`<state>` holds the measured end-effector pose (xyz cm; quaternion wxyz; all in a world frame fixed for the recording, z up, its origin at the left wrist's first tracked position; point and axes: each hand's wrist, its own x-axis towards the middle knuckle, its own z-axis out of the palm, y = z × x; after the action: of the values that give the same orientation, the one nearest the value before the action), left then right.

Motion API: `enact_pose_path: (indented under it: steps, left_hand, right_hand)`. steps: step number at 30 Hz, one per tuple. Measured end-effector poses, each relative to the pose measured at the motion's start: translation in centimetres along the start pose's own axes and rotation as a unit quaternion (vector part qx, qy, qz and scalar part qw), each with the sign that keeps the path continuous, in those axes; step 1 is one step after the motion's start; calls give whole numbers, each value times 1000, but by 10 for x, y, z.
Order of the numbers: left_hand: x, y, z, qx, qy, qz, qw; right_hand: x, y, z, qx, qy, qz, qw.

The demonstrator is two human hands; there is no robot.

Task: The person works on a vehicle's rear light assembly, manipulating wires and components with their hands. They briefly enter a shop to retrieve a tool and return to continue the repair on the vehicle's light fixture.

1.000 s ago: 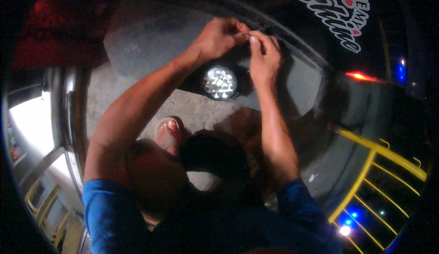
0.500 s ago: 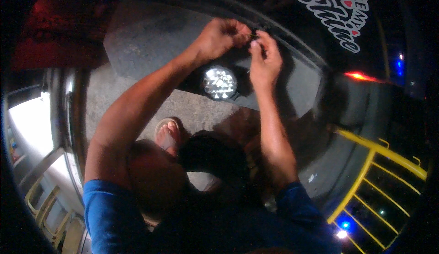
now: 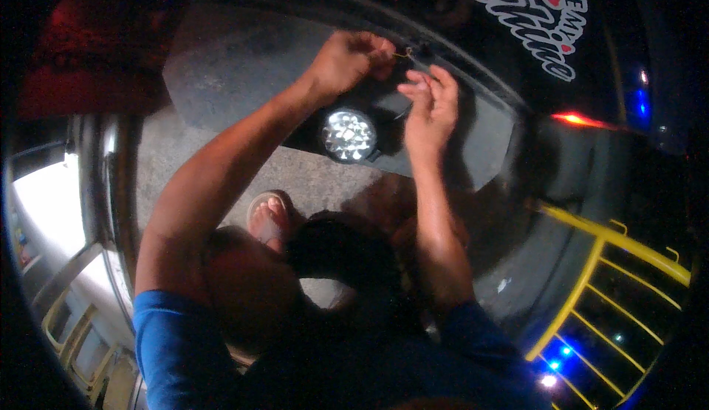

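At the top middle my left hand (image 3: 348,64) is closed in a pinch on a thin yellowish wire (image 3: 400,55). The wire's far end has a small curl beside the dark edge of a panel. Just right of it, my right hand (image 3: 430,111) is raised with its fingers apart and slightly bent, holding nothing and not touching the wire. Below and between the hands is a round LED lamp (image 3: 348,136) with a bright, many-faceted face and a dark rim. What supports the lamp is hard to make out in the dark.
Behind the hands runs a dark vehicle-like body with a lettered sticker (image 3: 528,11). A grey flat panel (image 3: 221,70) lies beneath them. A yellow metal rail frame (image 3: 583,284) stands at right. My sandalled foot (image 3: 267,216) is on the concrete floor (image 3: 221,166).
My right hand has drawn back slightly down from the wire, and its fingers have spread. The left hand has shifted a little left, still pinching the wire, more of which now shows.
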<state>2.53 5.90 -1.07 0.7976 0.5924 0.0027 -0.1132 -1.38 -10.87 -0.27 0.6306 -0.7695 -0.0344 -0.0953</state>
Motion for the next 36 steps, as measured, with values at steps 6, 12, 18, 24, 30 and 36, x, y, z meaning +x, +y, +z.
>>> enact_pose_path:
  steps: [6, 12, 18, 24, 30, 36]
  left_hand:
    - [-4, -3, 8, -59, -50, -49, 996]
    - [-4, 3, 16, -21, -38, -45, 998]
    - [-1, -5, 13, 22, -46, -13, 999]
    - [-1, -6, 15, 99, -13, -1, 995]
    - [-4, -1, 20, 139, 11, 3, 990]
    - [-6, 2, 20, 161, 34, 3, 986]
  right_hand:
    - [0, -13, -8, 66, -6, 85, 994]
    - [14, -9, -10, -2, -30, 129, 991]
    - [21, 6, -3, -19, 0, 76, 997]
    - [24, -5, 7, 55, 17, 142, 988]
    - [27, -15, 10, 67, 35, 180, 981]
    - [28, -9, 6, 55, 17, 169, 984]
